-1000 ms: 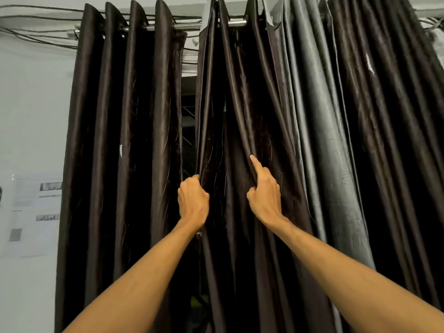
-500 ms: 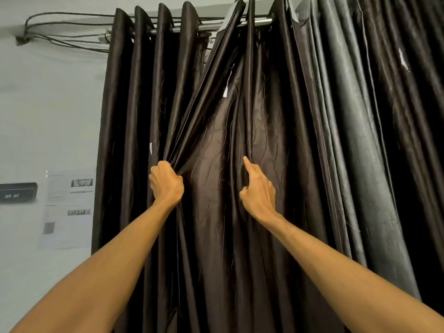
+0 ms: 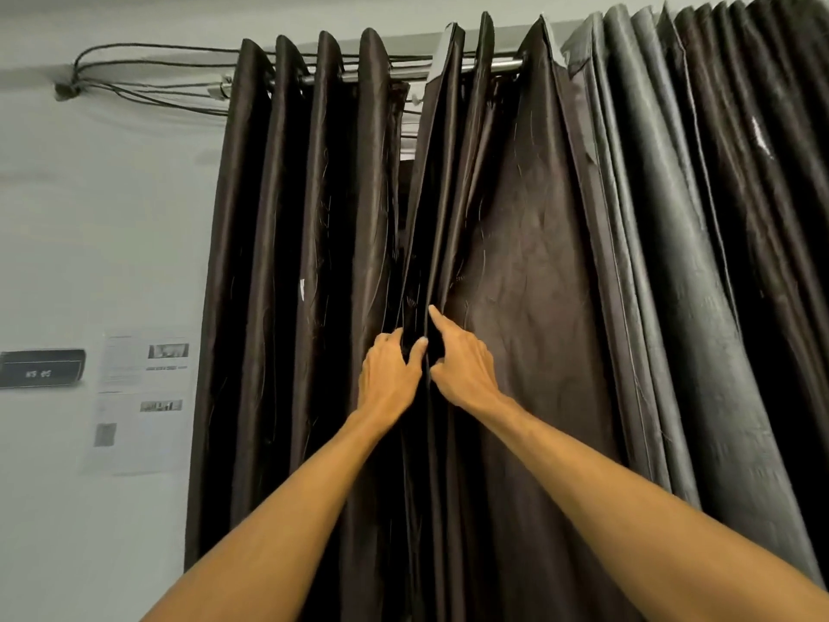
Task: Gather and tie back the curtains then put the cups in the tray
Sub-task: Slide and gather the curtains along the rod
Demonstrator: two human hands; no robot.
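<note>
Dark brown curtains hang from a metal rod [image 3: 504, 65]. The left curtain panel [image 3: 305, 262] hangs in folds; the right curtain panel [image 3: 529, 262] is stretched flatter. My left hand [image 3: 389, 374] grips the bunched edge folds of the right panel between thumb and fingers. My right hand [image 3: 462, 365] sits just beside it, index finger pointing up along the fold, the other fingers curled into the fabric. Both hands are at the seam between the panels. No cups or tray are in view.
A grey curtain [image 3: 673, 262] and more dark folds [image 3: 785, 217] hang to the right. Cables [image 3: 148, 74] run along the wall to the rod. Paper notices [image 3: 143, 397] and a black clock [image 3: 42, 368] are on the white wall at left.
My left hand moved right with its folds and now meets my right hand at the seam. The view shifted so the curtains sit further right.
</note>
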